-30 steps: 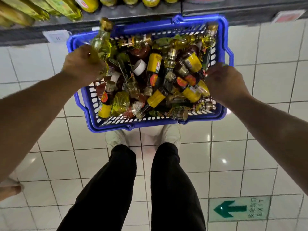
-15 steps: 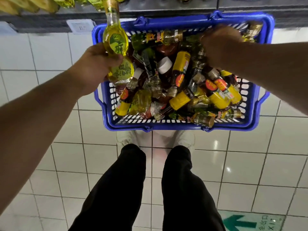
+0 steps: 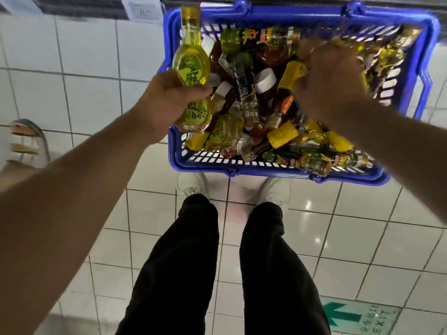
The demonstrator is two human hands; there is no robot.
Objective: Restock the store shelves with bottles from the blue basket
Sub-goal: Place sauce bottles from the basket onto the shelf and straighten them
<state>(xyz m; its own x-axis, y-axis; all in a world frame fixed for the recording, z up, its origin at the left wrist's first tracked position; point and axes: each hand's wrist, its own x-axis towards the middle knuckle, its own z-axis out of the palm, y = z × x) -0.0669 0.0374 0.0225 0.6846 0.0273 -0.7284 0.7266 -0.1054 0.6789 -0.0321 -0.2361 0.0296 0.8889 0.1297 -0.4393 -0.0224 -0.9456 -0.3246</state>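
A blue plastic basket sits on the white tile floor in front of my feet, filled with several small bottles of yellow oil and dark sauce. My left hand grips a yellow oil bottle with a green label, held upright above the basket's left edge. Over the far right part of the pile, my right hand reaches in with its fingers curled down among the bottles. The back of that hand and motion blur hide whatever the fingers hold.
The dark lower shelf edge with a white price tag runs along the top, just behind the basket. Another person's sandalled foot stands at the left. My legs in black trousers are below the basket. A green arrow sign marks the floor.
My left hand lifted the yellow oil bottle out of the basket and now holds it upright. My right hand went from the near right rim to the pile's far right.
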